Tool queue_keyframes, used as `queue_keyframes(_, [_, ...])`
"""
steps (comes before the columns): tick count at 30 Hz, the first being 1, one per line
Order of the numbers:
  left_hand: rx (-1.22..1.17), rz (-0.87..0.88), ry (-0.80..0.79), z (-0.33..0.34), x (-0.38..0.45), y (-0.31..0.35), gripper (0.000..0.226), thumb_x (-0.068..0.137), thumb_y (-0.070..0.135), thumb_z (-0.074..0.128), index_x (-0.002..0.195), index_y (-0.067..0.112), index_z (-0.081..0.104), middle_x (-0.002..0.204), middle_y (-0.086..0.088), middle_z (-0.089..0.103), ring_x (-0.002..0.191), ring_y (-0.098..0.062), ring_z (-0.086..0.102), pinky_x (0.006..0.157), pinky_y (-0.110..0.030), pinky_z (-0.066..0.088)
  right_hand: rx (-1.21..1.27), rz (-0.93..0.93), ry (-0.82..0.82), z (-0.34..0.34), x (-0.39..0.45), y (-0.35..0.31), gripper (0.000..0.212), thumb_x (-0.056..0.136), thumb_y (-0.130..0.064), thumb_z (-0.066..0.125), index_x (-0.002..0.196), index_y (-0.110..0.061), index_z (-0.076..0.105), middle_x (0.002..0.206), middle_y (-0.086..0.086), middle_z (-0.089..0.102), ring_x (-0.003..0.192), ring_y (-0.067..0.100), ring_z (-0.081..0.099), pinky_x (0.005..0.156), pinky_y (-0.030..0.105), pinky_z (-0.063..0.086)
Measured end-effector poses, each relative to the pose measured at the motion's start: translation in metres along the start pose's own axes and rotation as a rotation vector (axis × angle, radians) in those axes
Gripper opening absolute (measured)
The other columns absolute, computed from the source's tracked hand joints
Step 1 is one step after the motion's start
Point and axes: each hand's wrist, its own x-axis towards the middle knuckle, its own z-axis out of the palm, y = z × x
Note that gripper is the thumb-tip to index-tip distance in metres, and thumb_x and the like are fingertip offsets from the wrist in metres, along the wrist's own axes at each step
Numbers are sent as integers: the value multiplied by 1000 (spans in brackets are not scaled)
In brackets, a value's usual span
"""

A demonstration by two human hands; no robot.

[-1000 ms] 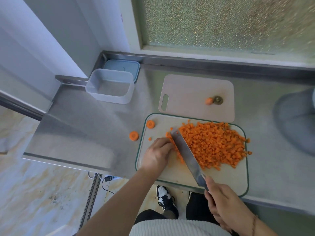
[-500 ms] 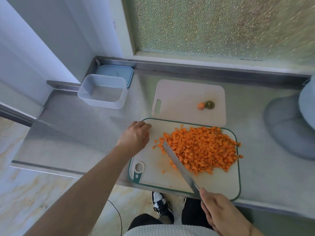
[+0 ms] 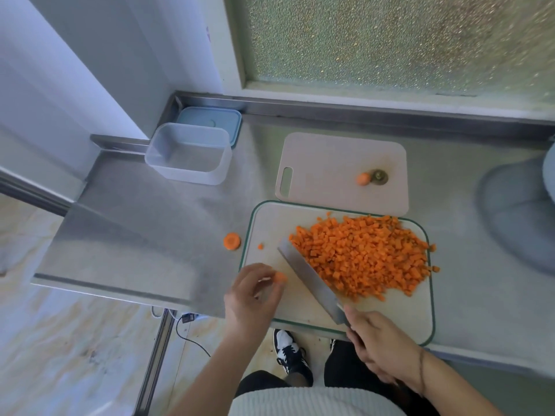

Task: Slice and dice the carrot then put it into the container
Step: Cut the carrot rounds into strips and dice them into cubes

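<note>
From my remote feed, the right hand (image 3: 383, 348) gripped the knife (image 3: 309, 280) by its handle, the blade laid slantwise against the near-left edge of the diced carrot (image 3: 363, 253) heaped on the green-rimmed cutting board (image 3: 300, 307). The left hand (image 3: 250, 297) hovered over the board's left edge with fingers curled, seemingly pinching a carrot slice (image 3: 280, 277), though blur made that uncertain. Another round slice (image 3: 232, 241) lay on the counter (image 3: 144, 223) beside the board. The container (image 3: 189, 154) sat well apart at the back left.
</note>
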Motion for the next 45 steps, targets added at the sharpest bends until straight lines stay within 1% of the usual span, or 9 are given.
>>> queue_keyframes(3, [172,336,-177,2,-6,-16,10,86,15,77,92,7,76,101,2,69,97,-9,65,87,-26,56,-36,-51,38,2,0,-4,55,93,-64,31,70,-15,38,51,0,26,39,12,18,40,18,14])
queue_keyframes(7, [284,530,-130,2,-4,-30,7,86,12,79,88,5,77,98,-3,72,94,-18,64,89,-36,55,-243,-223,83,3,-6,4,56,82,-67,28,61,-17,39,47,-6,35,40,6,33,44,18,31])
queue_keyframes(11, [267,528,-161,7,-6,-37,17,94,19,68,90,7,79,101,-2,73,97,-17,65,84,-37,56,-376,-304,109,2,-6,20,59,83,-71,29,58,-19,41,52,-3,41,52,9,42,60,32,38])
queue_keyframes(20, [258,510,-198,13,0,-31,7,89,7,76,95,9,79,104,-1,71,94,-23,68,83,-36,55,-453,-285,153,0,0,23,61,82,-71,21,64,-18,45,60,-1,48,57,5,44,65,29,43])
queue_keyframes(24, [253,517,-201,14,1,-30,7,87,6,77,93,8,79,104,0,72,94,-21,69,80,-36,56,-522,-269,165,8,4,16,71,79,-74,13,68,-16,54,68,9,63,65,16,57,70,30,48])
queue_keyframes(28, [271,524,-215,12,1,-33,7,92,12,73,95,10,79,108,1,73,97,-19,70,79,-35,57,-516,-298,162,17,11,4,63,81,-70,16,63,-17,46,58,-2,48,56,12,45,60,29,41])
queue_keyframes(34, [286,538,-178,10,5,-31,13,92,15,69,88,8,78,96,-1,71,88,-17,64,79,-31,55,-381,-354,171,9,8,23,75,74,-89,17,60,-19,38,55,-1,40,55,7,40,59,32,37])
queue_keyframes(41, [319,590,-201,6,13,-34,16,92,12,67,81,9,78,88,-1,73,83,-17,65,73,-31,56,-398,-297,122,8,5,22,76,71,-92,15,55,-20,34,52,-4,36,53,7,37,59,29,37])
queue_keyframes(45, [310,570,-184,6,15,-35,19,93,15,65,80,8,77,88,-2,73,83,-16,64,72,-32,56,-425,-248,133,14,11,7,67,78,-78,12,58,-19,36,51,-4,37,51,10,37,58,28,38])
